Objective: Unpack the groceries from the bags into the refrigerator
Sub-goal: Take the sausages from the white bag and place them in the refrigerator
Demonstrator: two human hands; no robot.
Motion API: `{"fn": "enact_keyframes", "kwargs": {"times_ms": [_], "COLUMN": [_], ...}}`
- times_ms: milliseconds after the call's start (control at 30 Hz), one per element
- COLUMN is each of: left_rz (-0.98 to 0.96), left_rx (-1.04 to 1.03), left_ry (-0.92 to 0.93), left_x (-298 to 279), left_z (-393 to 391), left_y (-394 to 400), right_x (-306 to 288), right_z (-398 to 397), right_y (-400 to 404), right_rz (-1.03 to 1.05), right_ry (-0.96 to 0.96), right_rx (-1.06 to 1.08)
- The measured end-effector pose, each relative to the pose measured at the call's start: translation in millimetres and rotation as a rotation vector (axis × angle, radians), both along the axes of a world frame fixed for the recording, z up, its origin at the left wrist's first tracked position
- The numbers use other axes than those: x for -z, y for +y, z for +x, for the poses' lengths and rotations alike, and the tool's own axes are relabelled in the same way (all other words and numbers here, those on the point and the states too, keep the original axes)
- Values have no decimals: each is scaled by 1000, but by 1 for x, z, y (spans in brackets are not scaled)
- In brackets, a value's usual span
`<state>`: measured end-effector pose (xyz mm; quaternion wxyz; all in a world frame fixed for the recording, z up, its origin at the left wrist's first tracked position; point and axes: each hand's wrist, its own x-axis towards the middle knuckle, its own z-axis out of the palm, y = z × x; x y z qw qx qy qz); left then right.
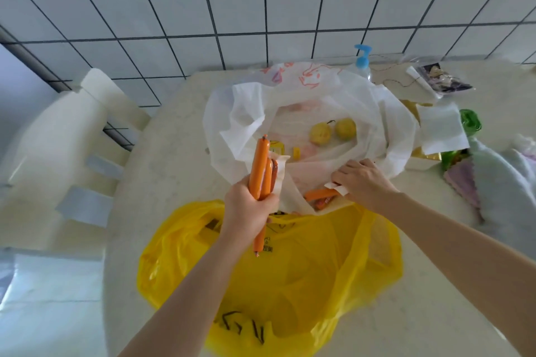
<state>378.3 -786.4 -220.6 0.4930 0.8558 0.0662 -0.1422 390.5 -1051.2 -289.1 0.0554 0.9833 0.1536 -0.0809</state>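
Note:
My left hand [249, 209] grips a bundle of orange sausage sticks [259, 165], held upright above the near rim of an open white bag [388, 124]. My right hand [362, 180] reaches into that bag's near edge, fingers closed on more orange sausages [319, 195] and a strip of white wrapper. Inside the white bag lie two yellow round fruits [333, 130] and small yellow packets [275, 148]. A yellow plastic bag [304, 275] sits crumpled on the table in front of me, below both hands.
The pale round table [174, 153] stands against a white tiled wall. A white chair [66, 136] is at the left. A blue-pump bottle [362, 61], a printed packet [443, 81], white paper [441, 127], green wrapping [470, 119] and another white bag [504, 177] crowd the right side.

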Motion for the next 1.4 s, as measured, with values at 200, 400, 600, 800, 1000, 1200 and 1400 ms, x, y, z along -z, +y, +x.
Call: {"fn": "enact_keyframes", "kwargs": {"times_ms": [200, 400, 600, 800, 1000, 1200, 1400], "left_rz": [-37, -97, -171, -313, -386, -449, -438], "left_rx": [-90, -159, -249, -400, -497, -586, -670], "left_ry": [94, 165, 190, 210, 200, 210, 219], "left_x": [13, 15, -4, -32, -49, -62, -76], "left_z": [-14, -28, -53, -105, -172, -237, -293], "left_y": [12, 24, 41, 64, 91, 127, 179], "right_x": [17, 15, -26, -92, -126, -144, -143], "right_z": [5, 9, -22, -78, -138, -198, -249], "right_y": [9, 18, 22, 62, 106, 159, 236], "right_rz": [-69, -81, 358, 373, 158, 635, 846], "right_ry": [60, 27, -136, -267, -247, -27, 121], "right_rx": [-17, -22, 161, 315, 389, 612, 574]}}
